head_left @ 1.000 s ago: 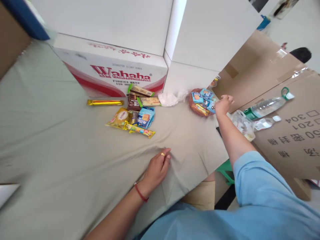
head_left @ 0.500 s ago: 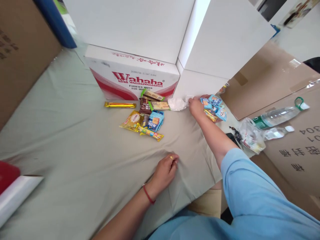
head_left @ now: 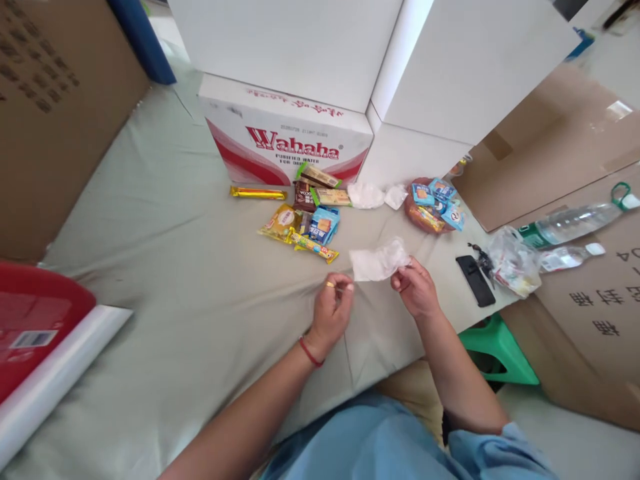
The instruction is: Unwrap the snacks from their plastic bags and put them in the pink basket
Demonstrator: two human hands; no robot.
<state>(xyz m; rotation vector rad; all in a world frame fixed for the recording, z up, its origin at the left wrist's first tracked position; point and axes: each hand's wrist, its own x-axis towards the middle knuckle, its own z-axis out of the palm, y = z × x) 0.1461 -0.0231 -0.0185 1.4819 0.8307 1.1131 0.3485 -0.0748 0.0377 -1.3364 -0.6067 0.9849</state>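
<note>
Both hands hold a thin clear plastic bag (head_left: 379, 261) just above the grey-green cloth (head_left: 175, 280) near the table's front edge. My left hand (head_left: 331, 308), with a gold ring and a red wrist cord, pinches the bag's left edge. My right hand (head_left: 415, 287) pinches its right edge. Beyond the bag lies a pile of snack packets (head_left: 304, 220), among them a yellow pouch, a blue biscuit pack and a long gold bar (head_left: 258, 193). More crumpled clear bags (head_left: 375, 195) lie behind.
A Wahaha carton (head_left: 285, 137) and white boxes (head_left: 450, 73) stand at the back. A red dish of snacks (head_left: 431, 209), a black phone (head_left: 475, 281), a bag and water bottles (head_left: 575, 223) sit at right. Brown cardboard (head_left: 55, 113) and a red tray (head_left: 35, 320) are at left; a green stool (head_left: 493, 350) below.
My right hand drew back from the far pile of bags with one clear bag. My left hand lifted off the cloth and took the bag's other edge. The view swung left.
</note>
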